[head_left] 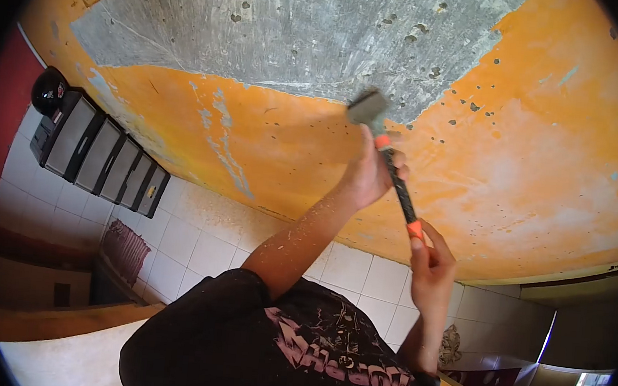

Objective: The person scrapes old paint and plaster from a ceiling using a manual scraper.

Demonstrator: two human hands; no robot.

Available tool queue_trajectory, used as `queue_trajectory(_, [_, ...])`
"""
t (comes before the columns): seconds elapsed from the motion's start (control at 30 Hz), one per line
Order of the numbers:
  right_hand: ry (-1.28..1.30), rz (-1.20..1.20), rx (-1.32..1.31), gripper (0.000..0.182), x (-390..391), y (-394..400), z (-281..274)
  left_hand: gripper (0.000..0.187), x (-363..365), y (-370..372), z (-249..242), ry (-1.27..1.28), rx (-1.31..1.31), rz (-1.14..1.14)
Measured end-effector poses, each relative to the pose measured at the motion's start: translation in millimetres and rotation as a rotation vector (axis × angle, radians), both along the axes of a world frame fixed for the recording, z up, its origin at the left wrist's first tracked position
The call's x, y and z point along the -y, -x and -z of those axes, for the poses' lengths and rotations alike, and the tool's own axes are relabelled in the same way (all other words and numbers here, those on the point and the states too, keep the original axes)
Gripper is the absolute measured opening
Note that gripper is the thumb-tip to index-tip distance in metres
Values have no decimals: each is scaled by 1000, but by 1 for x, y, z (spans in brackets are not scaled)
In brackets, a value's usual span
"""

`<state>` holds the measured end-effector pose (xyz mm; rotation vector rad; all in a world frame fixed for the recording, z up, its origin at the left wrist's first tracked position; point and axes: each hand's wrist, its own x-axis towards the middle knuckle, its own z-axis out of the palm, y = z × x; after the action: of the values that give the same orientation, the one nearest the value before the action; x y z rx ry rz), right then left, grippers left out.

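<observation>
A long-handled paint scraper [400,186] has a black handle with orange ends and a wide grey head, blurred by motion. Its head meets the wall [286,36] near the lower border of a bare grey patch, where the orange paint [516,182] ends. My left hand [375,173] closes round the handle just below the head, with the thumb pointing up toward it. Lower down, my right hand [431,266] grips the orange butt of the handle. Pale flakes cling to my left forearm [297,243].
A black drawer unit [110,150] stands at the left, with a black helmet [50,89] on top. White floor tiles [202,242] run along the wall's foot. A ribbed cloth [125,250] lies at lower left. A carved ornament [450,345] is at lower right.
</observation>
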<state>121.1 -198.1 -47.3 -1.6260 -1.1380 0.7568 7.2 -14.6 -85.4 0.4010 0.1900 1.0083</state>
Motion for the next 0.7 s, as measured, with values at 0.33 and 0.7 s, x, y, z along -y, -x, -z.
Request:
queue_trajectory(0.33, [-53, -89, 116, 29, -24, 37, 10, 68, -21, 41, 17, 25, -27, -151])
queue_trajectory(0.7, [-28, -51, 88, 31, -15, 34, 1, 71, -18, 35, 21, -32, 14, -27])
